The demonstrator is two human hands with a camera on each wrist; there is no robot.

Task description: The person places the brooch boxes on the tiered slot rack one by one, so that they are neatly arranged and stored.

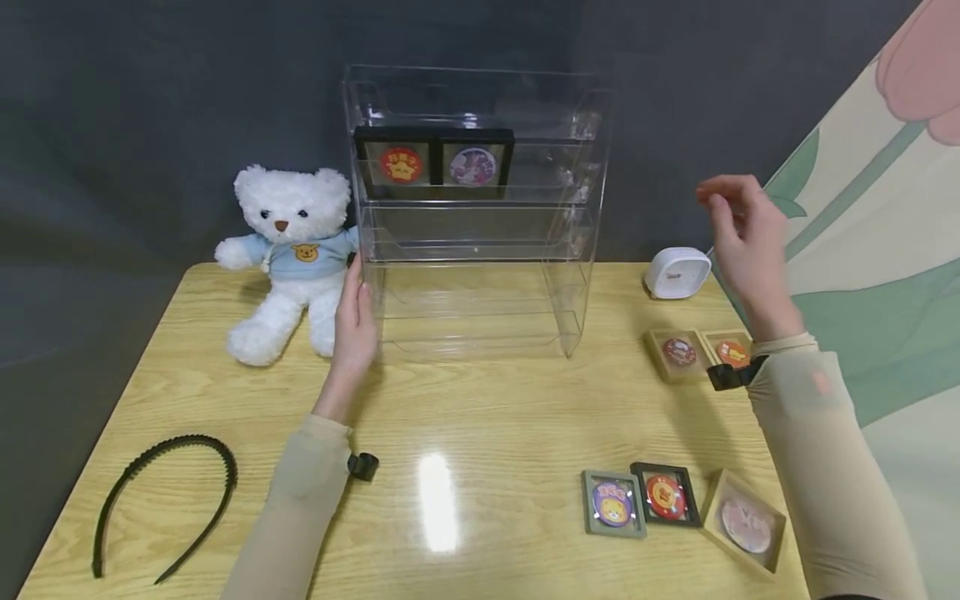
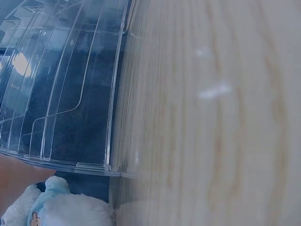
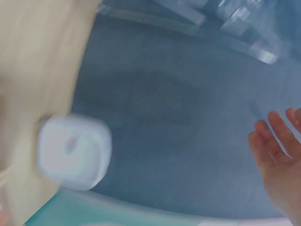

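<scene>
A: At table (image 1: 465,417) rear, the clear acrylic rack (image 1: 472,208) stands upright; your left hand (image 1: 354,321) lies flat-fingered on its left wall.

B: Judged light, stiff, slick, crack-prone. Brace both side walls low. Right hand (image 1: 742,242) hangs loose, holding nothing.

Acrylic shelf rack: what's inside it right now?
The clear acrylic rack holds two black-framed badges on an upper tier: a red one and a purple one. The lower tiers look bare. The left hand touches its side.
</scene>
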